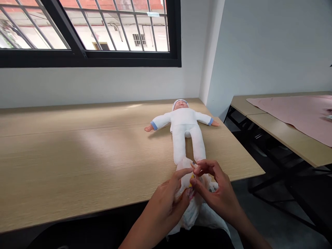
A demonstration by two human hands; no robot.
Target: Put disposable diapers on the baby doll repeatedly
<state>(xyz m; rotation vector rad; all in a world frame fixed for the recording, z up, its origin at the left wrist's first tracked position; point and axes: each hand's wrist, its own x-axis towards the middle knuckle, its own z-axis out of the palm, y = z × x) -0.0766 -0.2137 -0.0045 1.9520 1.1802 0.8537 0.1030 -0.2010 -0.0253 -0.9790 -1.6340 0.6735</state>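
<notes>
A baby doll (pixel 184 117) in a white outfit with blue cuffs and a cap lies on its back on the wooden table (pixel 103 155), arms spread. Its legs point towards me, and its feet are hidden. At the near edge, below those legs, both hands hold a crumpled, thin white plastic bag (pixel 191 212) with yellow and pink patches. My left hand (pixel 168 197) is closed on its left side, index finger stretched along the top. Thumb and fingers of my right hand (pixel 219 190) pinch its upper right part. The bag's contents cannot be made out.
A barred window (pixel 116 27) with a black frame is in the wall behind the table. To the right stands another table (pixel 275 128) with a pink cloth (pixel 298 110) over it and dark metal legs below. White material (pixel 211 218) lies over my lap.
</notes>
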